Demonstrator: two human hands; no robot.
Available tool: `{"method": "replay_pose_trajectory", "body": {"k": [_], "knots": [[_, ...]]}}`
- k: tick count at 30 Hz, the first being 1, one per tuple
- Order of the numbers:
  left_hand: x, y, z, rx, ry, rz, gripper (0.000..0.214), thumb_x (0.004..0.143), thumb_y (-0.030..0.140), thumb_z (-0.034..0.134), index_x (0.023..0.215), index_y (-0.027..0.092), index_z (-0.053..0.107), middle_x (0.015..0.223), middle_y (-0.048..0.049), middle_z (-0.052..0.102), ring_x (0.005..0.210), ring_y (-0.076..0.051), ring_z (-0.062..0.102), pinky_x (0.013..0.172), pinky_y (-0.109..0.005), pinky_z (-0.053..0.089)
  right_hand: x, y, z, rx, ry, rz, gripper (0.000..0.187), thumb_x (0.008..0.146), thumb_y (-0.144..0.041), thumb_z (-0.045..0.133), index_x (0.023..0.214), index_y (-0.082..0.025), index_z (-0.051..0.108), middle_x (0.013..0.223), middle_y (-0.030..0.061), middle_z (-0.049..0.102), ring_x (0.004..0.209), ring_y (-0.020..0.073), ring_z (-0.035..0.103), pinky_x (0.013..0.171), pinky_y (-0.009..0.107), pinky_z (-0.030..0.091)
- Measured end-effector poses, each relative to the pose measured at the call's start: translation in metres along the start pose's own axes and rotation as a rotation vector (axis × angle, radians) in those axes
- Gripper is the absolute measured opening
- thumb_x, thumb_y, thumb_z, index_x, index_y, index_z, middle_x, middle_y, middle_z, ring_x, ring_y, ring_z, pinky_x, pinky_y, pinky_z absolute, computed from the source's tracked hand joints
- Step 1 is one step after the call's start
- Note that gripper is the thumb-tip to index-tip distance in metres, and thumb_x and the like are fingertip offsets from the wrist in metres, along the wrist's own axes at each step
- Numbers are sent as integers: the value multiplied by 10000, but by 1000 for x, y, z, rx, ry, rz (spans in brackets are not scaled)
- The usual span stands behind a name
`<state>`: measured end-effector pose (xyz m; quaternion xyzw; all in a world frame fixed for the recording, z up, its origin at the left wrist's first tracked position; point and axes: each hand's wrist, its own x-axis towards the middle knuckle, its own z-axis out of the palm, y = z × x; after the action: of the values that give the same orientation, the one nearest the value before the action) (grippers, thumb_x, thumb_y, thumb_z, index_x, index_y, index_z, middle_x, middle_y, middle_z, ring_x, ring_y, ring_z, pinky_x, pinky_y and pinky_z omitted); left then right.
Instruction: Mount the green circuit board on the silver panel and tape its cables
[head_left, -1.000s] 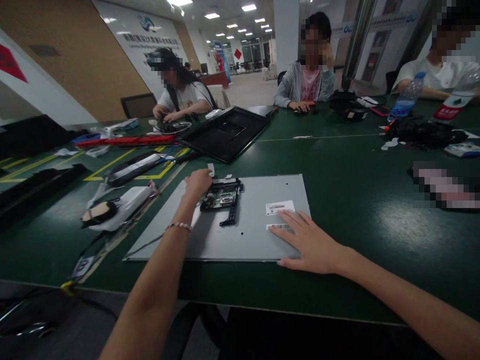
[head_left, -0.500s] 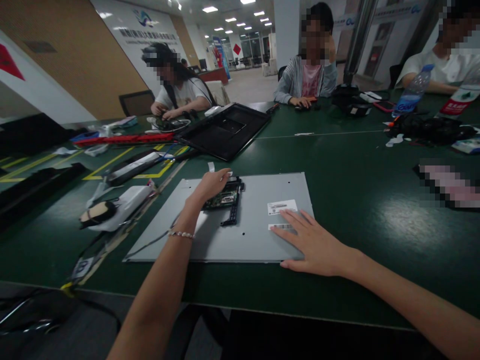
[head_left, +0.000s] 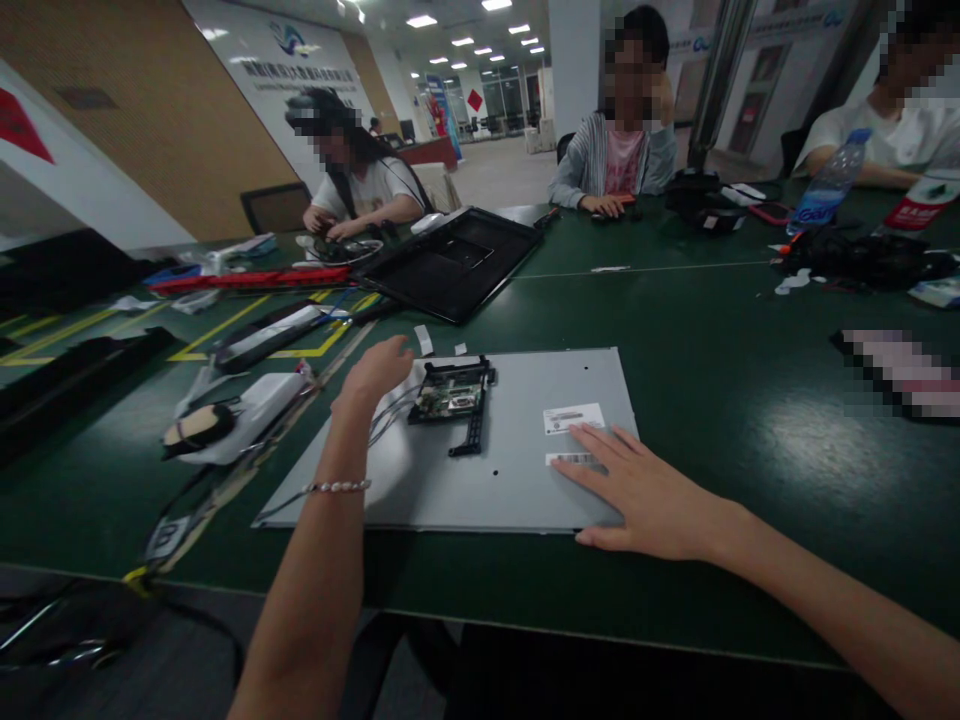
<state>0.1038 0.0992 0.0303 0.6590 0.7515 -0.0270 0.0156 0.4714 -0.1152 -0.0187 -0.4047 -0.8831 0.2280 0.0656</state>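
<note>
A grey display panel (head_left: pixel 525 495) lies back side up on the green table. Fixed to it is a small circuit board (head_left: pixel 454 398) in a black plastic frame, with thin cables (head_left: pixel 390 415) running out to the left. My left hand (head_left: pixel 375 372) hovers by the panel's far left edge, left of the board. Its fingers are bent and together, and whatever they hold is hidden. Two scraps of white tape (head_left: pixel 424 340) lie just past the panel's far edge. My right hand (head_left: pixel 637 490) rests spread flat on the panel's right side, its fingertips by the barcode label (head_left: pixel 574 418).
Beyond the panel lies a black monitor casing (head_left: pixel 457 262). A white device with a round tan end (head_left: pixel 240 415) and a dark strip (head_left: pixel 270 335) are on the left. Bottles (head_left: pixel 829 190) and a phone (head_left: pixel 900 375) are on the right. Several people sit across the table.
My left hand has moved left and away from the board, uncovering it and a small tape scrap at the far edge. My right hand stays flat on the panel.
</note>
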Motion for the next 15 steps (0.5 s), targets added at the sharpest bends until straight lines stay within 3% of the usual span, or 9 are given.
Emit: {"method": "replay_pose_trajectory", "body": {"k": [4,9,11,15], "knots": [[-6,-29,-8,47,-67,-283,575,930,347,399,1292,-74,552,1324,-350,539,1204,-446,552,925,-533,470,-8,3,-6,38,-34,21,838,860,-717,521,1565,-345,261,1671,53,30,1514,317,41,1209,523,59],[-5,-41,5,72,-127,-378,618,908,459,440,1240,-32,612,1321,-312,564,1161,-431,577,845,-510,515,-17,15,-17,175,-38,64,754,902,-687,480,1550,-340,314,1666,31,132,1510,312,115,1211,522,124],[-2,-44,10,82,-130,-376,662,907,516,425,1228,-30,618,1320,-301,568,1159,-428,569,831,-495,519,-17,24,-21,259,48,151,741,925,-671,444,1557,-310,305,1659,48,171,1503,305,162,1202,520,189],[3,-51,16,122,-127,-373,703,910,574,394,1141,-39,649,1153,-284,648,1091,-419,583,780,-476,525,-13,48,-26,442,366,349,709,932,-638,435,1548,-311,306,1637,81,236,1478,339,240,1160,592,268]]}}
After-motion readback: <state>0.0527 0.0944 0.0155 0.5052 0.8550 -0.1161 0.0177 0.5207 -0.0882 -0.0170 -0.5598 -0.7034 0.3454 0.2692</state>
